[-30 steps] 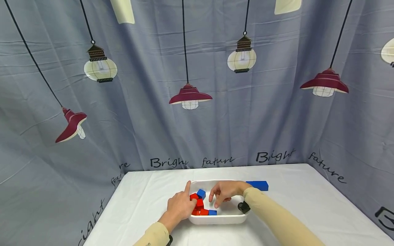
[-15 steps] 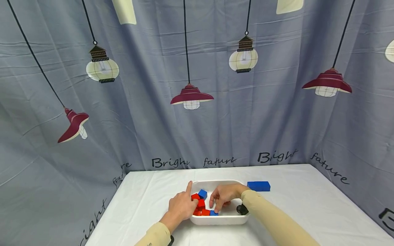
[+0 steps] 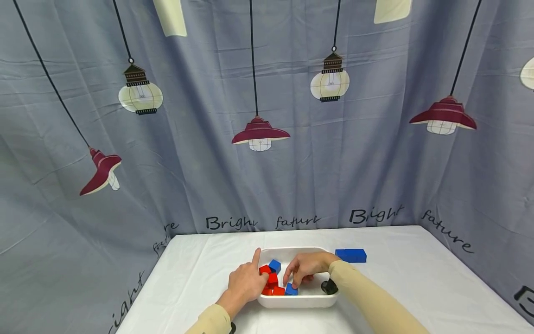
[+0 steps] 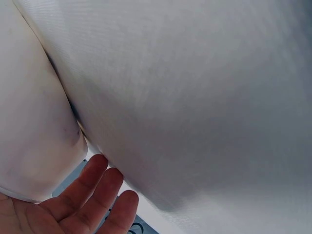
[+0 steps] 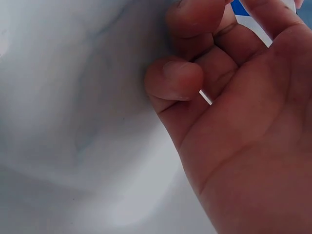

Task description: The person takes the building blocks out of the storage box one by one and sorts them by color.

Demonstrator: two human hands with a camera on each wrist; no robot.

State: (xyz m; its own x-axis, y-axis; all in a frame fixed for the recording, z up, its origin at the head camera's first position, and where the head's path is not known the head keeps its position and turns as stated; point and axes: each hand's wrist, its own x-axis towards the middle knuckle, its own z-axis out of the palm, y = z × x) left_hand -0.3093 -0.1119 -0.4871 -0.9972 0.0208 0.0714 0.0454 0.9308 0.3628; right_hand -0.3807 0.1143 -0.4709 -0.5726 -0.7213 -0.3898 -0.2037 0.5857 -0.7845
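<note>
A white plastic bin (image 3: 298,302) stands on the table. At its left end my left hand (image 3: 246,280) holds the wall, thumb inside and forefinger stretched along the rim; the left wrist view has the other fingers (image 4: 90,195) outside, beneath the wall. My right hand (image 3: 308,266) reaches down into the bin, pinching a small blue block (image 3: 291,289) near the front wall with thumb and forefinger. Its remaining fingers (image 5: 175,80) curl inward in the right wrist view. Several red blocks (image 3: 272,280) and another blue block (image 3: 275,266) lie at the bin's left end, partly behind my left thumb.
Behind the right wrist, a long blue bar (image 3: 351,255) lies on the white tablecloth (image 3: 409,269). A black wrist device (image 3: 329,286) sits under my right wrist, over the bin's right end. A grey curtain (image 3: 200,139) printed with lamps hangs behind the table.
My right thumb has come down to the blue block at the front of the bin, and the block has tilted up a little. The left hand stays on the bin's left end.
</note>
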